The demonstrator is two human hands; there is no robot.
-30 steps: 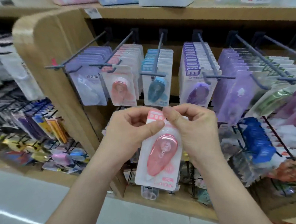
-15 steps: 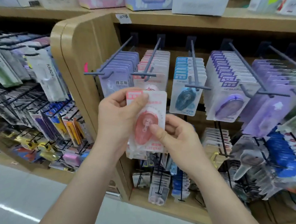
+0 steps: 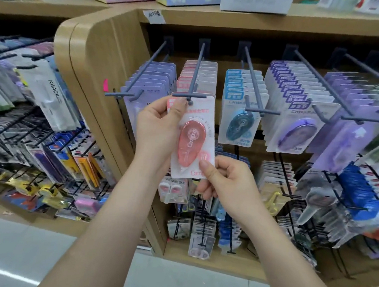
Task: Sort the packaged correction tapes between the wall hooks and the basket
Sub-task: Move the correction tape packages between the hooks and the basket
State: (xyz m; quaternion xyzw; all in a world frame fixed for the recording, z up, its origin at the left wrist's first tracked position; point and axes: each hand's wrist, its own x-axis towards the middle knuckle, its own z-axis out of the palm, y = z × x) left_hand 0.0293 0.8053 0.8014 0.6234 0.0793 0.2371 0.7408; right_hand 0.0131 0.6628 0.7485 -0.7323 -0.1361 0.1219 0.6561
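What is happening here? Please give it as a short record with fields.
Held item: pink correction tape pack, upright
Upper grip: left hand pinches its upper left corner
Lower grip: right hand pinches its lower right corner
Position: pack's top is at the tip of a hook; cannot tell whether it is threaded on
Already on that hook: matching pink packs
Neighbouring hooks: lavender packs to the left, blue packs to the right, purple packs beyond
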